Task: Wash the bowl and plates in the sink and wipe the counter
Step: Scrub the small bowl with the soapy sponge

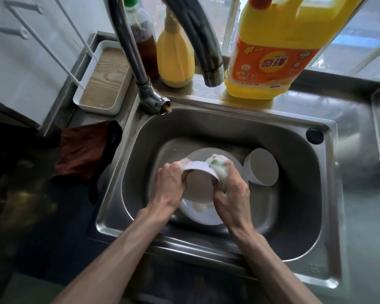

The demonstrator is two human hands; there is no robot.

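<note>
The left hand [170,185] grips the white bowl [198,189] by its rim and tilts it over the sink [228,128], so its wall faces the right hand [232,198]. That hand is closed round a sudsy sponge [217,166] pressed against the wall. Beneath both hands lies a white plate [206,216], catching the foam. A second bowl [262,167] leans just right of the right hand, probably waiting its turn.

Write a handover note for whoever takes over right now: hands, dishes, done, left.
Left hand grips the bowl, tilted above the plate in the sink.
Right hand presses a soapy sponge against its rim.
Second bowl lies on its side, right of them.
Done: bowl being scrubbed; no water seen running.
Left: second bowl, plate, rinse, then wipe the counter; dark red cloth lies left of the sink.
</note>
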